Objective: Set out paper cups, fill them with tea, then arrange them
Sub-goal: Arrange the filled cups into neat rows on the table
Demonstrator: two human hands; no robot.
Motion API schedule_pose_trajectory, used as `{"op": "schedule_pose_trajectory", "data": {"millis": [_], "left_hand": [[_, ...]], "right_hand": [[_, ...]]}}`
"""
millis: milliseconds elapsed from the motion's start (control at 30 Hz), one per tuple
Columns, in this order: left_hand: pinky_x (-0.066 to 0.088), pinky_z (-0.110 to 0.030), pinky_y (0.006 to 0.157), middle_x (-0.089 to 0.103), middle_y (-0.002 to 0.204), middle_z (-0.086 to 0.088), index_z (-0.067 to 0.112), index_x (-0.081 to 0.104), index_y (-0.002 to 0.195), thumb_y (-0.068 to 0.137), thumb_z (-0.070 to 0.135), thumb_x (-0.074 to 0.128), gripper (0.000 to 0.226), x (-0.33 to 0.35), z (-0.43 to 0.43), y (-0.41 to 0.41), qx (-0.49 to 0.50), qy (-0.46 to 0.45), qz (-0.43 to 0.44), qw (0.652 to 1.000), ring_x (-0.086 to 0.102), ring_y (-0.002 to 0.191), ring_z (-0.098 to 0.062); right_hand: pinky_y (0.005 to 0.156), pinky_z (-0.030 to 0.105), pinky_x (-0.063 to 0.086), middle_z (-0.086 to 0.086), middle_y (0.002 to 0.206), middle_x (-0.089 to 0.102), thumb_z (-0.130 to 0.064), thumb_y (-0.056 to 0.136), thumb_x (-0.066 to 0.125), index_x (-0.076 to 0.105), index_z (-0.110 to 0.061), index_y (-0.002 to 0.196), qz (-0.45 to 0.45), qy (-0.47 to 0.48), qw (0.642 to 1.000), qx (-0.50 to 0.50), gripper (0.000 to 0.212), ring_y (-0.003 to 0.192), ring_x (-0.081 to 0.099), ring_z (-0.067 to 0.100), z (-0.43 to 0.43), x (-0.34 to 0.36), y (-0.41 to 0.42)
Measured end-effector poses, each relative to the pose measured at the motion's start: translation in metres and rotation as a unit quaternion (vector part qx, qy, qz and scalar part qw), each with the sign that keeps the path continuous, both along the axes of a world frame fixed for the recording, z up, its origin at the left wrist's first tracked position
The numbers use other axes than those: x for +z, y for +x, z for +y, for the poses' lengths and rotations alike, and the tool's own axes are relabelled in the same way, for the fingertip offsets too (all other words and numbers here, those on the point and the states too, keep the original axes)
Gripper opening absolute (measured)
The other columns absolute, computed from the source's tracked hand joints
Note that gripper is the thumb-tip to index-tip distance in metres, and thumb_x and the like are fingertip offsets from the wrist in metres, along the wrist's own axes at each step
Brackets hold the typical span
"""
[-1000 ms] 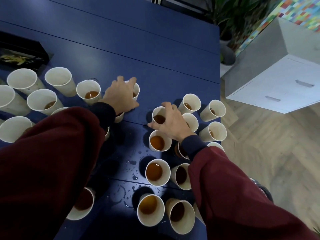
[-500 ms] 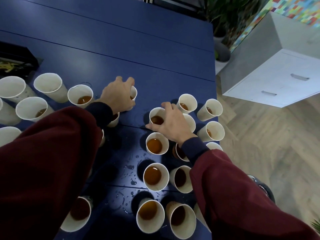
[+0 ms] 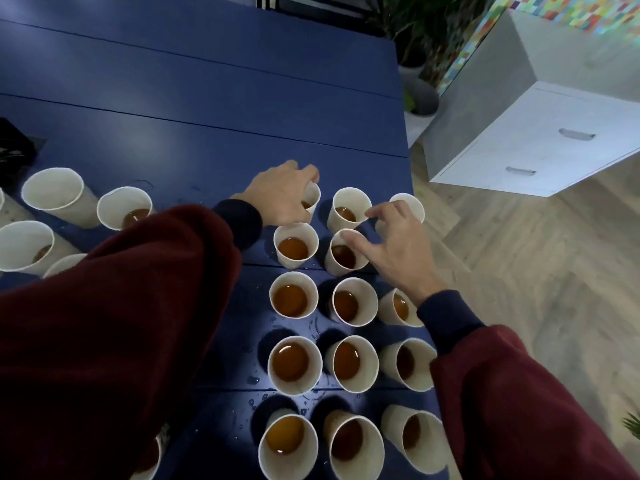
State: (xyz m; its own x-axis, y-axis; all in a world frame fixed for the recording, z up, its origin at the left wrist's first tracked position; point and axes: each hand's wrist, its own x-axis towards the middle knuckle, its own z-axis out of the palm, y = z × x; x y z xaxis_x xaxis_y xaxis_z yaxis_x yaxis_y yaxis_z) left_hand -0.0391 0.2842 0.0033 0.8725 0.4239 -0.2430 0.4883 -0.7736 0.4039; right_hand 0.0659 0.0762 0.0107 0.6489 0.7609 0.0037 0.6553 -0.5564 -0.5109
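Note:
Several white paper cups of brown tea stand in rows on the right part of the blue table [image 3: 214, 98]. My left hand [image 3: 282, 197] grips a paper cup [image 3: 311, 199] at the far end of the left row, just behind a filled cup [image 3: 295, 244]. My right hand [image 3: 389, 242] hovers with loosely spread fingers over the far cups; its thumb touches the rim of one cup [image 3: 344, 252] and its forefinger reaches toward another cup [image 3: 349, 209]. A further cup [image 3: 410, 206] is partly hidden behind that hand.
More paper cups [image 3: 57, 195] stand loosely at the left, some with a little tea [image 3: 128, 211]. Water drops lie between the rows. A white drawer cabinet [image 3: 540, 133] and potted plants [image 3: 419, 98] stand beyond the table's right edge. A dark tray [image 3: 14, 147] sits far left.
My left hand has carried its cup rightward to the head of the arranged rows. My right hand has let go of the cup it gripped and lifted, fingers spread.

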Motion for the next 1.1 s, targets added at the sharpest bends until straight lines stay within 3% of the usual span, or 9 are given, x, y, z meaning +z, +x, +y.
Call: {"op": "schedule_pose_trajectory", "data": {"millis": [267,400,600,767,967,1100], "left_hand": [[0.052,-0.044,0.079,0.050,0.118,-0.010,0.022,0.047,0.130,0.083,0.038,0.073,0.056,-0.012,-0.013,0.016,0.012,0.081,0.007,0.997,0.055,0.099,-0.030],[0.050,-0.044,0.079,0.049,0.118,-0.012,0.019,0.049,0.128,0.080,0.042,0.075,0.060,-0.013,-0.012,0.016,0.045,0.090,0.018,0.995,0.055,0.100,-0.032],[0.050,-0.044,0.080,0.048,0.122,-0.013,0.019,0.050,0.130,0.078,0.046,0.076,0.064,-0.010,-0.014,0.016,0.067,0.102,0.036,0.992,0.056,0.104,-0.032],[0.048,-0.047,0.083,0.048,0.126,-0.015,0.014,0.046,0.135,0.083,0.061,0.067,0.074,-0.005,-0.017,0.009,0.104,0.097,0.021,0.990,0.054,0.111,-0.034],[0.046,-0.052,0.094,0.048,0.133,-0.021,0.011,0.042,0.141,0.092,0.056,0.059,0.068,0.005,-0.008,-0.042,0.191,0.085,-0.004,0.978,0.052,0.119,-0.041],[0.048,-0.051,0.097,0.054,0.121,-0.023,0.010,0.048,0.134,0.088,0.055,0.060,0.065,0.013,0.004,-0.105,0.238,0.078,-0.013,0.968,0.056,0.113,-0.044]], "right_hand": [[0.068,0.015,0.030,-0.002,0.121,0.055,-0.055,0.083,0.076,0.061,-0.020,0.120,0.014,-0.042,0.998,0.044,0.054,0.094,0.050,0.007,-0.017,-0.011,-0.003],[0.077,0.016,0.029,0.000,0.124,0.054,-0.054,0.083,0.076,0.060,-0.019,0.124,0.018,-0.047,0.997,0.062,0.056,0.104,0.053,0.011,-0.015,-0.015,-0.001],[0.078,0.015,0.028,0.001,0.123,0.054,-0.052,0.083,0.076,0.060,-0.017,0.124,0.019,-0.041,0.996,0.078,0.057,0.107,0.054,0.014,-0.012,-0.017,0.003],[0.081,0.022,0.034,0.002,0.120,0.054,-0.050,0.082,0.077,0.060,-0.015,0.122,0.024,-0.031,0.996,0.085,0.055,0.106,0.055,0.017,-0.012,-0.014,0.006],[0.086,0.023,0.035,0.004,0.120,0.056,-0.050,0.083,0.078,0.062,-0.012,0.122,0.025,0.006,0.997,0.070,0.056,0.105,0.055,0.018,-0.008,0.001,0.005],[0.092,0.034,0.048,0.003,0.117,0.057,-0.051,0.084,0.077,0.064,-0.014,0.116,0.010,0.032,0.996,0.079,0.051,0.106,0.057,0.019,0.003,0.013,-0.016]]}}
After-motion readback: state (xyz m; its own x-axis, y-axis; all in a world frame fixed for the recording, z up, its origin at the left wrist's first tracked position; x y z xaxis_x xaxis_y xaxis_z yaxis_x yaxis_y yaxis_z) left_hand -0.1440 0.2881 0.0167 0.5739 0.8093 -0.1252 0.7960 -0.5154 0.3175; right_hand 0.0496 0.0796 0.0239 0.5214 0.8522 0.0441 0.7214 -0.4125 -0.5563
